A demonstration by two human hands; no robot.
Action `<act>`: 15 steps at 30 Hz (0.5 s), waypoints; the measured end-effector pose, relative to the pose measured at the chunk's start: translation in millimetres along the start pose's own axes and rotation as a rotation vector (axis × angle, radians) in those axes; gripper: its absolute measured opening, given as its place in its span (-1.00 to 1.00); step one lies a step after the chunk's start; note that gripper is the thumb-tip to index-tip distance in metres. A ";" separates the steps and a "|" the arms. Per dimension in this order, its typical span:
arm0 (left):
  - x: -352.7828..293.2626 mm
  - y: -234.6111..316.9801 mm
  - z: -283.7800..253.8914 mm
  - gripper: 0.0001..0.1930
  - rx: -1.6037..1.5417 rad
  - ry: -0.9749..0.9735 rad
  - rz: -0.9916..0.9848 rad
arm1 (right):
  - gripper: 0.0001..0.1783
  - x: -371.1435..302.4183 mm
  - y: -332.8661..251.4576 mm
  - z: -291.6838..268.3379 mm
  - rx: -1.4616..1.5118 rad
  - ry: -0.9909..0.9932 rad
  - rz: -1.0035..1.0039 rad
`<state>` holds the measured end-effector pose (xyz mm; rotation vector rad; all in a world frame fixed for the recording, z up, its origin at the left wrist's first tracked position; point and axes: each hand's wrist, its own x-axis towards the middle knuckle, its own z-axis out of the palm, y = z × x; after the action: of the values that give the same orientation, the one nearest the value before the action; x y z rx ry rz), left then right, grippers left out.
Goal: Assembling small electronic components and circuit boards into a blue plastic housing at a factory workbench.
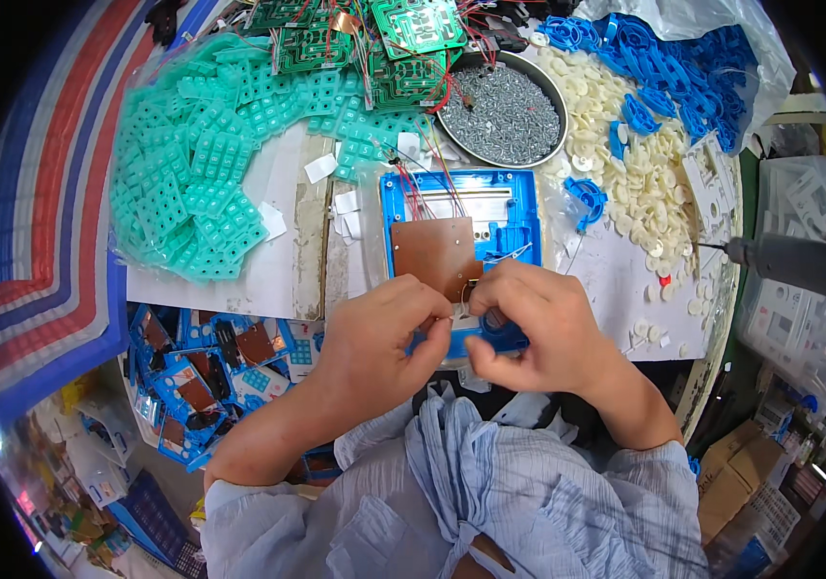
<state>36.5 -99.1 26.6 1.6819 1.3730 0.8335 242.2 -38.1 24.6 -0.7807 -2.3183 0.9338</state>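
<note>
In front of me lies a blue plastic casing (529,207), its inside facing up. A brown circuit board (432,253) sits in it, with thin red and pale wires (454,193) rising from its upper part. Over the board's lower edge, my left hand (384,333) is closed in a pinch; what its fingertips hold is too small to make out. My right hand (543,323) is beside it over the casing's lower right, fingers curled close to a short thin wire and the thumb lower down. Its grip is partly hidden.
Translucent green keypad sheets (196,164) are heaped at left, green circuit boards (408,48) behind. A round pan of screws (500,111), cream discs (611,125) and blue plastic parts (693,68) stand right. A dark electric screwdriver (794,262) hangs far right; blue casings (206,376) are piled lower left.
</note>
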 end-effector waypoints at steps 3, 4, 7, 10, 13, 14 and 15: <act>-0.3 1.6 0.3 -0.92 -0.057 -0.003 -0.029 | -0.74 4.2 -4.8 3.4 -0.060 0.069 -0.058; -0.3 1.0 0.8 -0.92 -0.051 0.000 -0.021 | -0.73 4.7 -4.2 5.3 -0.097 0.099 -0.085; 0.2 0.1 0.2 -0.92 -0.027 -0.011 0.001 | -0.76 1.1 0.4 5.6 -0.112 0.061 -0.090; 0.2 -2.6 -0.1 -0.92 -0.027 -0.006 0.011 | -0.77 3.2 -1.2 2.0 -0.044 0.006 -0.038; -0.2 -5.2 -0.4 -0.92 -0.046 0.002 -0.021 | -0.78 2.4 3.6 6.2 0.048 0.023 -0.048; -0.3 -5.6 -0.7 -0.91 -0.054 0.003 -0.038 | -0.78 2.3 4.9 6.6 0.050 0.020 -0.053; 0.2 -4.7 -1.0 -0.92 -0.076 0.007 -0.069 | -0.79 2.0 6.3 6.5 0.052 0.017 -0.057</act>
<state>33.4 -98.3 22.9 1.5665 1.3796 0.8418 238.6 -35.8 16.4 -0.6949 -2.2800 0.9539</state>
